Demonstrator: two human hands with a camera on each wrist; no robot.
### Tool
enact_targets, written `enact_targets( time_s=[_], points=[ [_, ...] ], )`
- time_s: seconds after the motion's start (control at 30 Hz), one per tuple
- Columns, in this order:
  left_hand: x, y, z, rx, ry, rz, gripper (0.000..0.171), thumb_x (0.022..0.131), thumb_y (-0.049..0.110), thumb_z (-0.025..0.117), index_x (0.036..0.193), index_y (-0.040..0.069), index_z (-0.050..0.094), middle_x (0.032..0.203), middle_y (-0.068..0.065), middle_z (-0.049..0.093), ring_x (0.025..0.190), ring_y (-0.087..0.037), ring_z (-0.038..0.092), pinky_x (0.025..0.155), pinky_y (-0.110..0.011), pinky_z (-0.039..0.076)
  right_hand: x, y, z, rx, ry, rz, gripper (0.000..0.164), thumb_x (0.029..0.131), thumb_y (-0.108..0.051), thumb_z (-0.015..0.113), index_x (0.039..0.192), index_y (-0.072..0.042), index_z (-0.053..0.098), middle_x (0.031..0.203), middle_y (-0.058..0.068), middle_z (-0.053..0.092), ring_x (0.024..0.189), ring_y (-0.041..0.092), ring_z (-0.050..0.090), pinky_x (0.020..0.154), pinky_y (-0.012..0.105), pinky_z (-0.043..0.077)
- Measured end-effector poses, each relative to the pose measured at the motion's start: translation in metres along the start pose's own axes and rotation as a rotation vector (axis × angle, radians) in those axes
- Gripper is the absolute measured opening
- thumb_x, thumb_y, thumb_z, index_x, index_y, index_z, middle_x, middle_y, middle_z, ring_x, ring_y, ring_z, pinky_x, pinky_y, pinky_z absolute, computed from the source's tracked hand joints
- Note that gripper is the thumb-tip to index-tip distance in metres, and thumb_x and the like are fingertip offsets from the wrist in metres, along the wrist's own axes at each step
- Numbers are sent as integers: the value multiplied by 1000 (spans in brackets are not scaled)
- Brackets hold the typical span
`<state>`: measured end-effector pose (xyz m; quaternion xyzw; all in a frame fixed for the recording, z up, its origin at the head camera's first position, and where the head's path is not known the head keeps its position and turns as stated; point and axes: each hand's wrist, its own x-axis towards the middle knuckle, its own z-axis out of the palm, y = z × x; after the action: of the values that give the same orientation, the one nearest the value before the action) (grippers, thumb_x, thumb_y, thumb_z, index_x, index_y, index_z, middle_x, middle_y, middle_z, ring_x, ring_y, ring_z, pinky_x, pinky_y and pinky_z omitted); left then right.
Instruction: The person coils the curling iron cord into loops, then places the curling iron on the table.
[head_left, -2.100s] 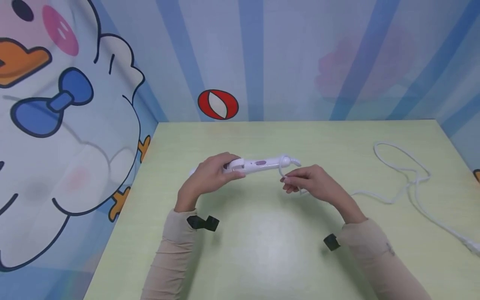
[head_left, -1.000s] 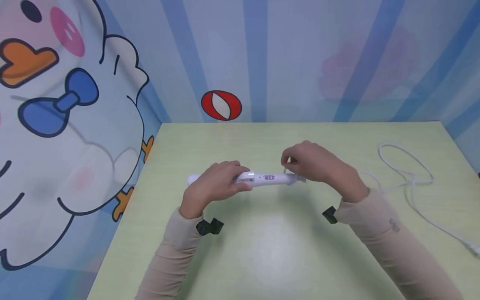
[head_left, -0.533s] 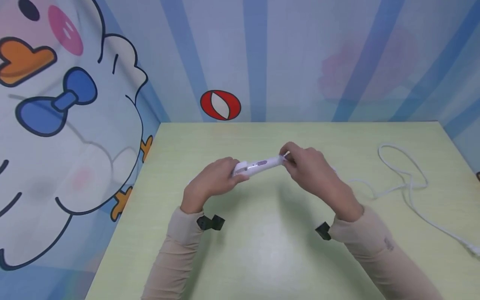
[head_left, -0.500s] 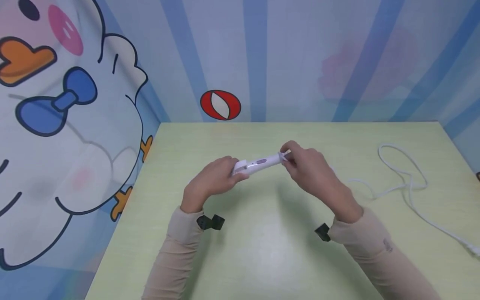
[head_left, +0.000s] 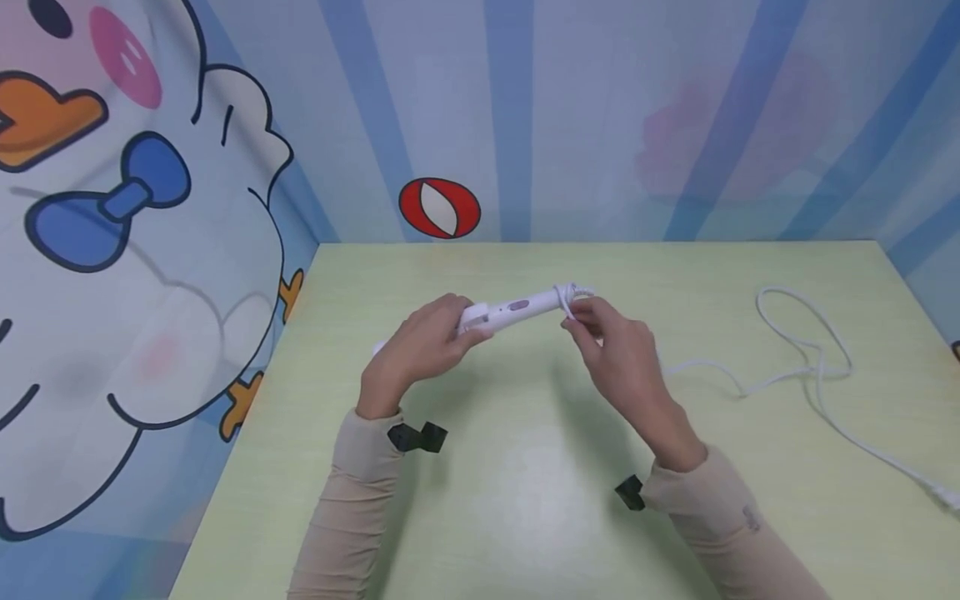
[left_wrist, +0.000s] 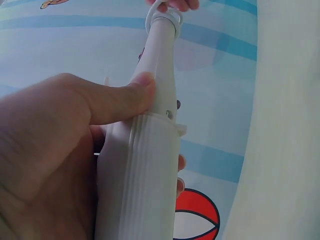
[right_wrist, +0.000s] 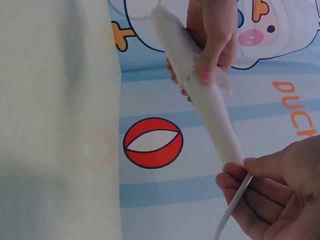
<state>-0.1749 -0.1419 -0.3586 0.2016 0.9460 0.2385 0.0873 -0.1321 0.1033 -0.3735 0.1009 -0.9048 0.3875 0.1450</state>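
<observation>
A white curling iron (head_left: 536, 307) with a purple switch is held above the table, its cord end tilted up to the right. My left hand (head_left: 420, 343) wraps round its barrel section, thumb along the side; in the left wrist view the ribbed barrel (left_wrist: 150, 175) runs under that thumb. At the handle's end, a turn of white cord (head_left: 561, 298) circles the handle. My right hand (head_left: 621, 354) pinches the cord there between thumb and fingers. The right wrist view has the cord (right_wrist: 233, 206) hanging down across the fingers.
The remaining cord (head_left: 813, 343) lies in a loose loop on the pale table (head_left: 510, 517), running to a plug (head_left: 947, 498) at the right edge. A blue striped wall (head_left: 585, 125) stands behind, and a cartoon duck panel (head_left: 195, 350) at the left.
My right hand has gone over the handle's end and come back below it, carrying the cord round. The iron dipped, then rose and tilted up. The left hand keeps its grip.
</observation>
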Motion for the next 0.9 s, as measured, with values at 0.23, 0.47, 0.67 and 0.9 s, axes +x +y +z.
enact_targets(
  time_s=[0.23, 0.47, 0.67, 0.9],
  points=[
    [0, -1, -3, 6, 23, 8, 40, 95, 40, 56, 118, 8, 54, 94, -4, 56, 80, -19, 52, 68, -33, 44, -5, 12, 5, -17, 49, -74, 22, 92, -18, 64, 109, -6, 70, 93, 9, 74, 57, 17, 60, 54, 29, 38],
    [0, -1, -5, -7, 38, 19, 35, 94, 40, 57, 113, 10, 56, 88, -3, 56, 76, -18, 53, 65, -32, 43, -8, 28, 10, -54, 22, -153, 20, 91, -15, 65, 108, -8, 73, 100, 9, 74, 68, 19, 66, 64, 36, 50],
    [1, -3, -5, -33, 20, 36, 32, 93, 41, 58, 108, 13, 59, 86, -2, 57, 75, -18, 52, 65, -32, 42, -3, 46, 9, -26, -33, -266, 21, 88, -11, 68, 108, -8, 73, 103, 7, 73, 79, 20, 71, 63, 32, 50],
    [0, -3, -4, -110, -10, 78, 28, 93, 39, 58, 104, 14, 62, 86, -2, 58, 76, -18, 52, 66, -32, 42, 9, 55, -5, 76, -206, -242, 20, 88, -15, 67, 107, -13, 74, 101, 1, 74, 86, 13, 69, 65, 23, 45]
  ],
)
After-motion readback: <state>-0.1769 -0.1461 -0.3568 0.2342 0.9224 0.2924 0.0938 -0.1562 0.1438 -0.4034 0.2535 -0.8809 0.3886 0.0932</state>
